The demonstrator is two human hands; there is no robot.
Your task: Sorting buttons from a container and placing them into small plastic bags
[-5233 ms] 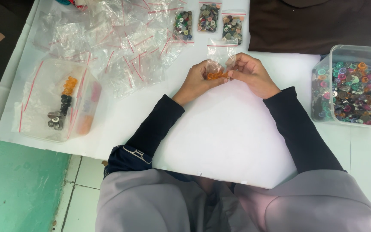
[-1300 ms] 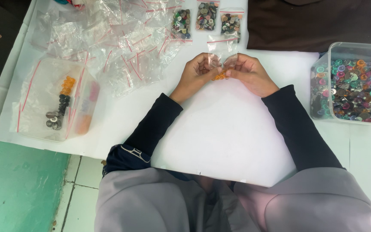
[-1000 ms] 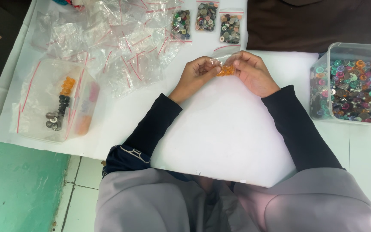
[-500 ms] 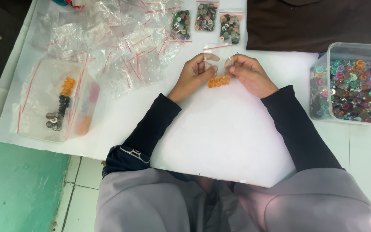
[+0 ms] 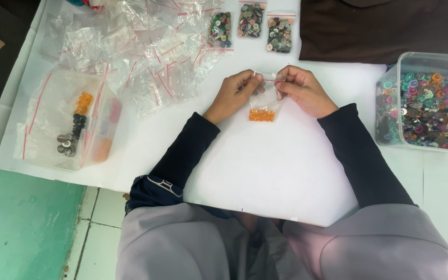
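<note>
Small clear zip bag [image 5: 264, 103] with orange buttons [image 5: 262, 115] settled in its bottom, now hanging upright just above the desk [image 5: 265, 171]. Held higher and bunched between the fingers a second ago; since then pulled out flat, with the buttons dropped into a row at the lower edge. Top strip stretched taut between two pinches: left hand [image 5: 234, 93] in a narrow grip on the left corner of the seal, right hand [image 5: 303, 89] in the same narrow grip on the right corner. Looks like the seal being pressed or run shut, though too small to tell whether closed yet.

Beyond the bag, three filled bags of mixed buttons [image 5: 250, 23] lined up at the desk's far edge. Left of the bag, a heap of empty clear bags [image 5: 141, 57], and farther left a clear box [image 5: 71, 122] with orange and dark buttons. Right of the bag, well apart, a clear tub of mixed coloured buttons [image 5: 426, 106]. Dark cloth [image 5: 374, 26] past the right hand.
</note>
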